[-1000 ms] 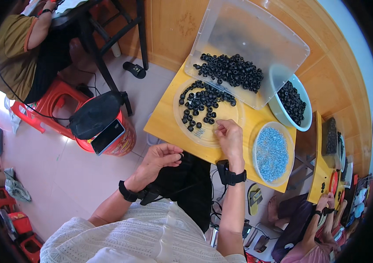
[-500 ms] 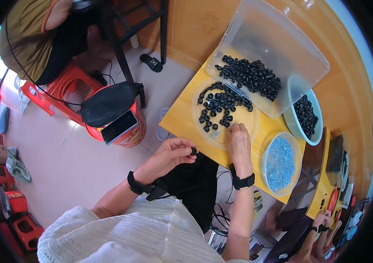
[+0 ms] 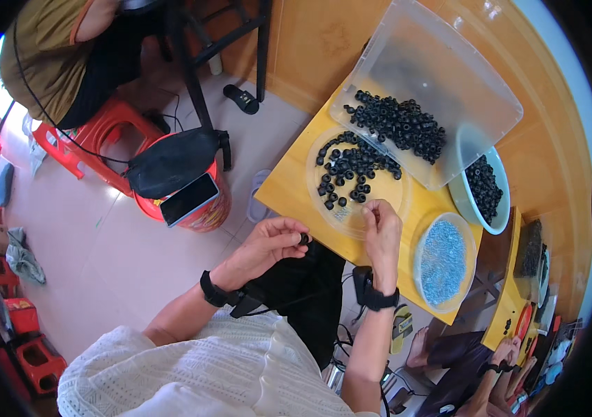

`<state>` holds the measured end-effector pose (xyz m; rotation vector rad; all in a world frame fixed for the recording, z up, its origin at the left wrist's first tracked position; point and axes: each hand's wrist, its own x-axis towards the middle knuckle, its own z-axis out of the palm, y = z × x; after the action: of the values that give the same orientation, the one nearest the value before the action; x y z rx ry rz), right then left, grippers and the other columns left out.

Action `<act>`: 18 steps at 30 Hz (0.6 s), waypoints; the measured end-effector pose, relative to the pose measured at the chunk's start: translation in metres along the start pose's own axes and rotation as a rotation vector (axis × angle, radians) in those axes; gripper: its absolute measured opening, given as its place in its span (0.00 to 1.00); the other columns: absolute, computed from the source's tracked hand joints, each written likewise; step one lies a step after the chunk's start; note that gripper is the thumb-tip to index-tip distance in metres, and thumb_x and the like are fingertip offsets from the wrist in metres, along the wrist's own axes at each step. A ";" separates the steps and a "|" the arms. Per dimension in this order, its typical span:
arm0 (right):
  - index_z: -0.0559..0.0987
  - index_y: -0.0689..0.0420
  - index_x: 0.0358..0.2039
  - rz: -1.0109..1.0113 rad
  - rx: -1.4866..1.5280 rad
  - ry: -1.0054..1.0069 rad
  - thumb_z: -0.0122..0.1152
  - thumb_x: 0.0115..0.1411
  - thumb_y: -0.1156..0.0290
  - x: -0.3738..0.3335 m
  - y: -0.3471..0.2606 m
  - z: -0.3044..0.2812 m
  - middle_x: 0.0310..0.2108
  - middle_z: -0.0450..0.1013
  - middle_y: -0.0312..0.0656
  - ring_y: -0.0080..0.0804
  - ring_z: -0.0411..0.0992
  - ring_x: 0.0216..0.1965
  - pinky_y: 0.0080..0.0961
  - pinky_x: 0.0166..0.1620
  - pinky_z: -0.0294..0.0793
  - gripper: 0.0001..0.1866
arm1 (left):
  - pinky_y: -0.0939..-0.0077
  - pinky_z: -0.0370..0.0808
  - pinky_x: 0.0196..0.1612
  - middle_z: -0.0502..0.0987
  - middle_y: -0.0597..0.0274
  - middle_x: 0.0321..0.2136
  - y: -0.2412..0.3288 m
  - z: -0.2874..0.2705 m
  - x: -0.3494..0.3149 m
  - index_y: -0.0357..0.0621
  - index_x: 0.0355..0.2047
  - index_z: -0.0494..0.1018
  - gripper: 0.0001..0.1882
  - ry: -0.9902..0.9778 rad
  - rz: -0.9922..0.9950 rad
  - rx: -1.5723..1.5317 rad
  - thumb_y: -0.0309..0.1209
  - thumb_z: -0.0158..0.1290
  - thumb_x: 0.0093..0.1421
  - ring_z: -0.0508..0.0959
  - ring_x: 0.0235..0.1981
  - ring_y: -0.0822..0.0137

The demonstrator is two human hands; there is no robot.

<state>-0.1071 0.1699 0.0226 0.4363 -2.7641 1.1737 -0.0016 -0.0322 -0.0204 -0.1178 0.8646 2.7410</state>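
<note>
My left hand point(image 3: 265, 249) pinches a small black ring-like part point(image 3: 304, 239) between thumb and fingertips, just off the table's near corner. Over the near right side of a round clear tray point(image 3: 395, 191), my right hand point(image 3: 383, 235) is closed with thumb and index together; whatever it may hold is too small to make out. Several loose black parts point(image 3: 357, 165) of the same look lie in the tray. Close to my right hand, a few tiny pale pieces point(image 3: 341, 214) rest in it too. A round tub point(image 3: 477, 258) of tiny light-blue pieces point(image 3: 443, 260) stands right of my right wrist.
A tilted clear plastic box point(image 3: 442, 66) with black parts leans over the yellow table's point(image 3: 289, 184) far side. Beside it sits a pale-blue bowl point(image 3: 504, 217) of them. Left are a red bucket point(image 3: 216, 208) bearing a phone point(image 3: 190, 199) and a seated person point(image 3: 49, 62). Another person's hands point(image 3: 508, 351) work lower right.
My right hand has turned and lifted slightly off the tray's small pieces, its thumb now showing against the index finger. My left hand has shifted a little left, still pinching the black part.
</note>
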 end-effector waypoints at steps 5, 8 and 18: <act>0.74 0.66 0.33 0.155 0.566 -0.110 0.56 0.53 0.82 -0.041 -0.050 0.015 0.23 0.68 0.36 0.21 0.70 0.26 0.18 0.29 0.68 0.05 | 0.78 0.77 0.41 0.75 0.59 0.36 0.000 0.001 0.000 0.37 0.41 0.71 0.09 0.064 0.010 0.019 0.23 0.50 0.58 0.78 0.35 0.70; 0.75 0.66 0.32 0.055 0.514 -0.116 0.57 0.52 0.83 -0.055 -0.057 0.019 0.23 0.69 0.39 0.24 0.70 0.25 0.19 0.28 0.68 0.06 | 0.78 0.76 0.42 0.75 0.62 0.36 0.000 0.005 0.001 0.37 0.41 0.72 0.10 0.083 0.028 0.084 0.23 0.51 0.58 0.78 0.35 0.70; 0.75 0.66 0.29 0.111 0.422 -0.153 0.58 0.51 0.84 -0.066 -0.066 0.010 0.25 0.72 0.38 0.19 0.71 0.26 0.15 0.31 0.70 0.04 | 0.78 0.76 0.41 0.75 0.62 0.35 0.000 0.013 0.000 0.35 0.38 0.71 0.10 0.060 0.048 0.379 0.22 0.53 0.55 0.77 0.35 0.72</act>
<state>-0.0246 0.1337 0.0469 0.4279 -2.6829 1.8338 -0.0020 -0.0243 -0.0100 -0.1062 1.3998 2.5712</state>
